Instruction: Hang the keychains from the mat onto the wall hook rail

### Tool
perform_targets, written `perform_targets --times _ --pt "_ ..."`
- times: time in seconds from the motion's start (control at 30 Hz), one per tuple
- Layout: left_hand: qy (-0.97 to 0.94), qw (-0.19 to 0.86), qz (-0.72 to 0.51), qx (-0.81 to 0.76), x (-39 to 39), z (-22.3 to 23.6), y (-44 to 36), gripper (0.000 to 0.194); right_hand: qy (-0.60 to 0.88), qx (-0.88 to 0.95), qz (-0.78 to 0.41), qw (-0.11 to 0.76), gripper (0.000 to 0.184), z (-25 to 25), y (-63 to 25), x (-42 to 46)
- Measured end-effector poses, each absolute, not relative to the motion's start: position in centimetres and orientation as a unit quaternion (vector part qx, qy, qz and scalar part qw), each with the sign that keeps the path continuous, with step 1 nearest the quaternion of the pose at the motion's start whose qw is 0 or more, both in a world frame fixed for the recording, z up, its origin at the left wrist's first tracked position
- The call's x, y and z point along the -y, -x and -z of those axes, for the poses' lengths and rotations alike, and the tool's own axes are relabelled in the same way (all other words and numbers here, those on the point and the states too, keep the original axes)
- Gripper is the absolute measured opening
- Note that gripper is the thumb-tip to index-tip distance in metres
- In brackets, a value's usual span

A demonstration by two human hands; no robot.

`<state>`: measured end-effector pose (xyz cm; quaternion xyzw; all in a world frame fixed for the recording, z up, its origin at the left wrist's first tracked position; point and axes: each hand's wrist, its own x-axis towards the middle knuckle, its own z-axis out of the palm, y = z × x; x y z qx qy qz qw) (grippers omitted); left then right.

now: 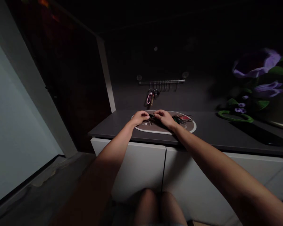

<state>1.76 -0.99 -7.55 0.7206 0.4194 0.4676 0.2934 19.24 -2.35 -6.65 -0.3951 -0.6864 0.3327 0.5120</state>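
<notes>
From the head camera, the left hand (pixel 139 118) and right hand (pixel 163 119) reach forward side by side over an oval mat (pixel 156 131) with a pale rim, which lies on the dark grey surface (pixel 110 124). The hands are close together, their fingers curled downward and meeting around a small dark object (pixel 152 116) near the middle of the mat. Whether either hand is gripping it cannot be told at this size, and its long axis is hidden by the fingers. The object lies directly between the hands, and neither looks clearly nearer.

A small bunch of metal keys (pixel 148 123) lies on the mat just below the left hand. Just beyond the right hand are a red tag (pixel 185 118) and green-and-dark items (pixel 176 120).

On the wall behind, a metal rail with hooks (pixel 161 81) carries hanging keys with a pink loop fob (pixel 148 99). To the right stand artificial purple flowers (pixel 257 62) and a green loop (pixel 235 118). White cabinet doors (pixel 139 166) run below the surface.
</notes>
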Motion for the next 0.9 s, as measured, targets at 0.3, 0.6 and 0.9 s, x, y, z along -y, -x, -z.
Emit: perform_targets --times 0.3,0.6,0.9 --pt "-0.842 0.177 -0.349 -0.372 0.52 8.07 -0.76 0.010 0.420 0.693 -0.307 0.499 0.006 6.87 -19.38 2.40" --pt "-0.840 0.065 -0.330 -0.427 0.55 8.17 -0.98 0.007 0.423 0.692 -0.308 0.498 0.007 6.87 -19.27 2.29" --pt "-0.813 0.063 -0.386 -0.431 0.64 7.94 -1.10 0.010 0.428 0.700 -0.289 0.494 0.009 7.03 -19.29 2.06"
